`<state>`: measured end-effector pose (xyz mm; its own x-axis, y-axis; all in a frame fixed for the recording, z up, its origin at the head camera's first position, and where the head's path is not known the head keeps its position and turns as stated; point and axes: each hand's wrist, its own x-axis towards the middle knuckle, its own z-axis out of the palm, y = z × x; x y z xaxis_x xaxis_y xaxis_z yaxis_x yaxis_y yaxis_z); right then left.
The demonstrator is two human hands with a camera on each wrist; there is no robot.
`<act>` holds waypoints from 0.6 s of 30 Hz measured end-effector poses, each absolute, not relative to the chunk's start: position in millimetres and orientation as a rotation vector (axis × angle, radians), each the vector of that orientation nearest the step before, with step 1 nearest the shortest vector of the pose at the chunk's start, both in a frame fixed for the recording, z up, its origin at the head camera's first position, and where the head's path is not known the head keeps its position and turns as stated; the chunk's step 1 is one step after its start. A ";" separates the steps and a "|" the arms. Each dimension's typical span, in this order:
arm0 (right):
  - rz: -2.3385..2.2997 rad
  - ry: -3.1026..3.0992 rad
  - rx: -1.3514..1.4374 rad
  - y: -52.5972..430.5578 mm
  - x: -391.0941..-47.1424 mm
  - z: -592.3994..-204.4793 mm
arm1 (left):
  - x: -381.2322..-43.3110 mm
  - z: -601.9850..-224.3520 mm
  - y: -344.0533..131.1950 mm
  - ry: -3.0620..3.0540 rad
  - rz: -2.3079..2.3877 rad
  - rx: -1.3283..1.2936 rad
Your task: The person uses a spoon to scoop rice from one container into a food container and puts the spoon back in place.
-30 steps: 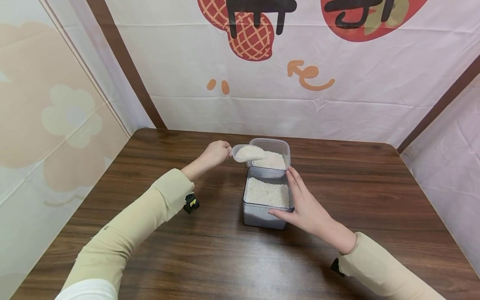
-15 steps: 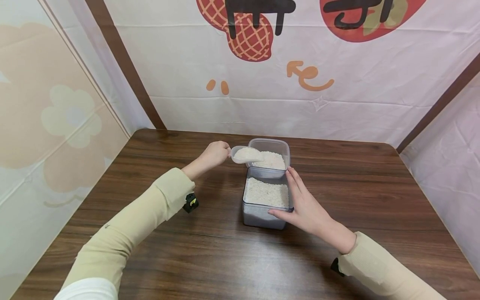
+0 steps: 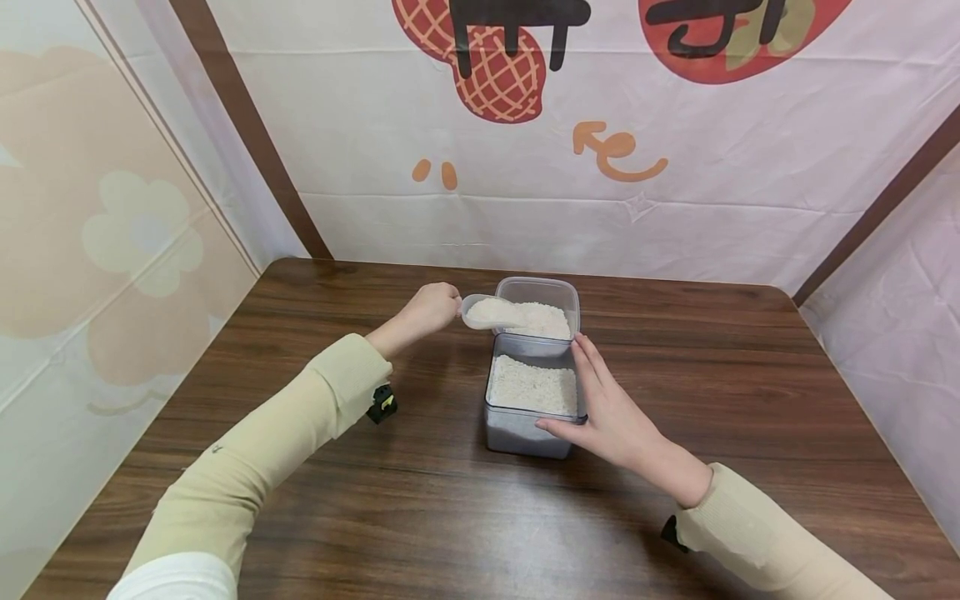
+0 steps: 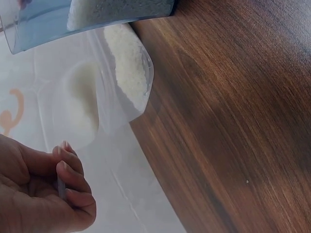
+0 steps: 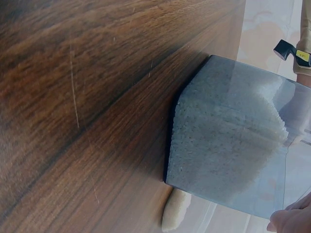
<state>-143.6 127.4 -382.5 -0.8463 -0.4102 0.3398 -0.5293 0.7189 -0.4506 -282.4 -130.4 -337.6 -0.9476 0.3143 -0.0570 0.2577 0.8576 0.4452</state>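
My left hand (image 3: 432,307) pinches the handle of a translucent scoop (image 3: 480,323) heaped with white rice. The scoop's mouth is over the left part of a clear plastic tub (image 3: 574,302), which has rice in its bottom. Nearer me stands a grey-blue see-through rice container (image 3: 525,440), well filled with rice (image 3: 534,385). My right hand (image 3: 617,417) holds that container at its right side, thumb against the near wall and fingertips at the far right corner. In the left wrist view the scoop (image 4: 80,104) looks blurred, and my left fingers (image 4: 73,179) curl round its handle.
Both containers stand on a dark wood-grain table (image 3: 420,492), the clear tub just behind the container and close to the table's back edge. A printed white cloth (image 3: 360,117) hangs behind the table.
The scoop has shifted slightly left and its mouth has dipped a little toward the rice in the clear tub. My right hand and the container have stayed in place.
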 end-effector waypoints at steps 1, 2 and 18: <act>0.807 -2.709 0.751 127.4 -143.5 -382.6 | -282.5 -337.8 -130.1 2.903 0.665 0.449; 0.808 -2.706 0.753 127.3 -143.5 -382.7 | -282.4 -337.7 -129.6 2.902 0.662 0.447; 0.810 -2.732 0.734 126.5 -142.4 -383.4 | -281.5 -333.7 -130.9 2.940 0.559 0.507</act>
